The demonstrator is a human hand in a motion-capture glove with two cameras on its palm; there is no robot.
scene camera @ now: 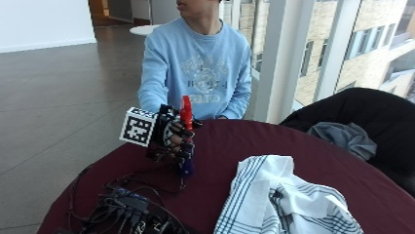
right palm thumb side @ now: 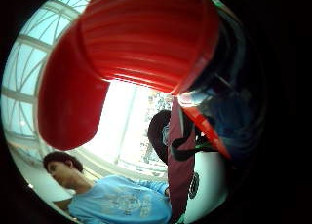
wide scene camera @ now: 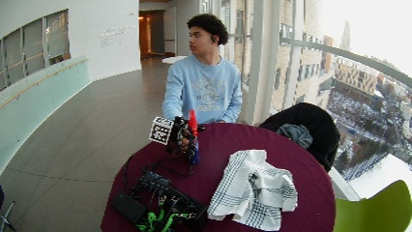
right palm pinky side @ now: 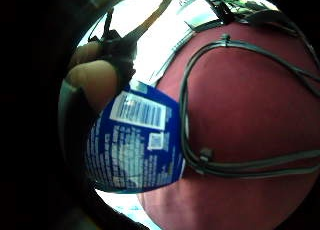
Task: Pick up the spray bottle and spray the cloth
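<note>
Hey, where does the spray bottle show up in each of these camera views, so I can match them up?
Little finger side palm view: the bottle's blue label, close to the palm, over the maroon tablecloth.
Thumb side palm view: its red spray head fills much of the picture.
Outside view: upright in the right hand, beside the striped cloth.
Wide outside view: same spot, in the hand.
Shared landmark: the maroon tablecloth.

Blue spray bottle (scene camera: 186, 165) with red top, white cloth (scene camera: 285, 200) with dark stripes, maroon table (scene camera: 259, 141), black-gloved right hand (scene camera: 174, 139)
</note>
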